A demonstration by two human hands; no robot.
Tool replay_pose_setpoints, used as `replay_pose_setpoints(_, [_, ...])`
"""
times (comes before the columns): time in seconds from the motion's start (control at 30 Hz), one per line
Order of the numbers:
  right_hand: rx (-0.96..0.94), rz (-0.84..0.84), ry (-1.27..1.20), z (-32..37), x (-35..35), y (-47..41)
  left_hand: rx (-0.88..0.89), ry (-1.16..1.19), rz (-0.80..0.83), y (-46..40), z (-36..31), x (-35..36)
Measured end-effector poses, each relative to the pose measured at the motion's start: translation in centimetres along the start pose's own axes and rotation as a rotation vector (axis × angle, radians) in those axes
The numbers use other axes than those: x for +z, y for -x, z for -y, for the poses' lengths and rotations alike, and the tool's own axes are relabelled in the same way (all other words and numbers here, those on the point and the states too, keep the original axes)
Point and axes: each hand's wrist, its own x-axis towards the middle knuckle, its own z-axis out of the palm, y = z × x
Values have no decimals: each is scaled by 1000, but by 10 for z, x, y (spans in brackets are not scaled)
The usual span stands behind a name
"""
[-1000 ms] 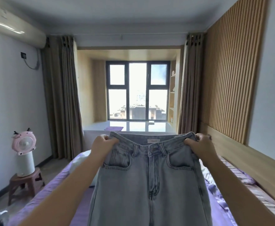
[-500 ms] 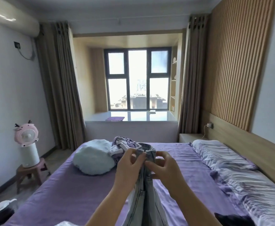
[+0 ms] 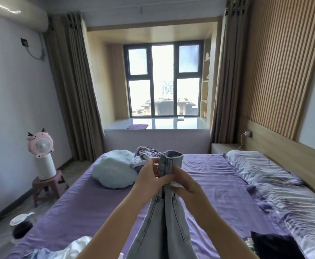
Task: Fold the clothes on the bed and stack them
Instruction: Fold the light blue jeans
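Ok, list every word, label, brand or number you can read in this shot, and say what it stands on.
No text can be read.
jeans, held at the waistband by both hands: no label shows in this fold.
pink fan on the stool: no lettering visible.
air conditioner: any marking is too blurred to read.
building outside the window: possibly signage, too washed out to read.

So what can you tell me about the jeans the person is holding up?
The jeans look like pale, faded blue denim. They are folded in half lengthwise, waistband on top, legs hanging down out of view. The left hand and right hand both pinch them just below the waistband, holding them upright above the purple bed.
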Motion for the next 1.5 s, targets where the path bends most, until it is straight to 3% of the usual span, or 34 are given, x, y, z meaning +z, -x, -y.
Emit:
replay_pose_setpoints(0.1, [-41,52,-91,-2,-13,-7,68,-50,-14,-10,-8,-3])
replay_pose_setpoints(0.27, [-4,-209,-18,-3,-53,-34,187,66,10,-28,-50,-24])
replay_pose_setpoints(0.37, [42,-97,-163,5,-76,-51,248,202,83,-44,-89,-42])
replay_pose_setpoints(0.47, [-52,15,-211,27,-86,-65,333,274,133,-57,-118,-52])
replay_pose_setpoints(0.7, [-113,-92,-159,89,-94,-90,370,241,13,-80,-143,-68])
replay_pose_setpoints(0.8, [-115,-63,-166,98,-82,-90,283,173,-88,-83,-137,-69])
replay_pose_setpoints(0.93, [-57,-86,-188,80,-65,-79,141,171,-25,-71,-107,-67])
replay_pose_setpoints(1.03, [-7,-95,-138,63,-59,-70,75,196,-90,-63,-89,-62])
replay_pose_setpoints(1.33, [192,-14,-29,-3,-75,-24,-11,334,-99,-58,-57,-32])
replay_pose_setpoints(1.5, [150,-156,-22,-22,-65,-10,-152,336,-167,-54,-33,-27])
